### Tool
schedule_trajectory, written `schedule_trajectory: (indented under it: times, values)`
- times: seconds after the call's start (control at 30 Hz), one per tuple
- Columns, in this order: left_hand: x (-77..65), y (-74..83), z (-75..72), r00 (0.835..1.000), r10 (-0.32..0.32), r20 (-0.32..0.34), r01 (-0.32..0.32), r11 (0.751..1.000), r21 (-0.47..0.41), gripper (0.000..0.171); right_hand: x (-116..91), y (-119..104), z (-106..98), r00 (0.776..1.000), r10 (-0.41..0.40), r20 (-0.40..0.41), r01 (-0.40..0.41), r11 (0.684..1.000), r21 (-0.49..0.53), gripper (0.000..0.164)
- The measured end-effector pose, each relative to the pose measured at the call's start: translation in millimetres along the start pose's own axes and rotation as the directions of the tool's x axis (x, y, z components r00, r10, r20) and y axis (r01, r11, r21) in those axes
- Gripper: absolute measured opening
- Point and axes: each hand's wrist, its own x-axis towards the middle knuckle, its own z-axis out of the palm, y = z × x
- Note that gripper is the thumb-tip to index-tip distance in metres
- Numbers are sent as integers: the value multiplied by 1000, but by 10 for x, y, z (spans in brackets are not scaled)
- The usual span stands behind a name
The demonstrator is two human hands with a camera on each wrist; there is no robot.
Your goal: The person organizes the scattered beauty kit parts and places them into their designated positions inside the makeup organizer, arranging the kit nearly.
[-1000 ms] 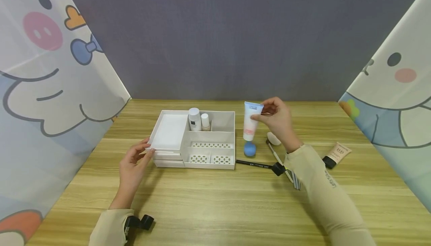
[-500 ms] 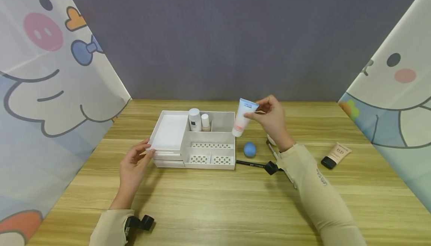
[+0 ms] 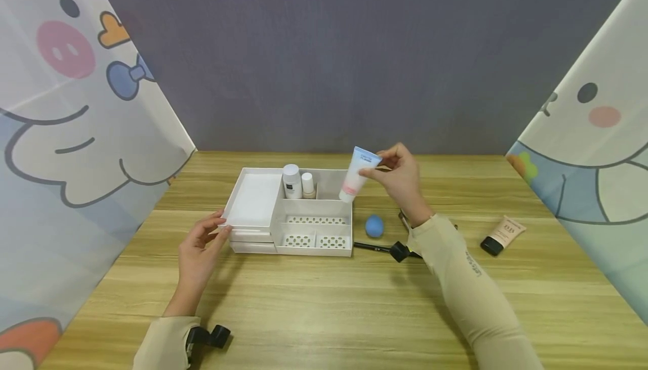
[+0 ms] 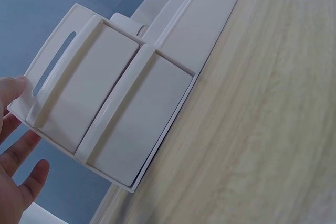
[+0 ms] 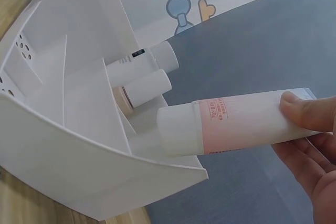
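A white desktop organizer (image 3: pixel 314 251) with drawers and open compartments stands on the table. My left hand (image 3: pixel 199 255) holds its front left corner, thumb at the drawer front (image 4: pixel 84 82) and fingers along the side. My right hand (image 3: pixel 402 181) pinches a white, pink and blue squeeze tube (image 3: pixel 358 174) near its flat end. The tube tilts cap-down over the organizer's back right compartment; in the right wrist view its white cap (image 5: pixel 178 130) is at the compartment's rim. Beside it in the back row stand a white bottle (image 3: pixel 292 181) and a smaller white-capped bottle (image 3: pixel 308 185).
A blue ball (image 3: pixel 374 226) lies right of the organizer, with a black pen (image 3: pixel 372 247) in front of it. Partly hidden under the right forearm are slim tools (image 3: pixel 403 219). A beige BB cream tube (image 3: pixel 503 235) lies farther right.
My right hand has carried the squeeze tube left, from above the blue ball to the organizer's back right compartment, and the tube has tilted. The left hand has stayed at the corner.
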Motion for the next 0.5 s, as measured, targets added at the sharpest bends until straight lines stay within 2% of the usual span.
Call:
schedule_trajectory:
  times: [0.5]
  values:
    - [-4,16,-6,1000,-1,1,1,1000,0,14,37,112,202,998,-56,34,55,998,10,40]
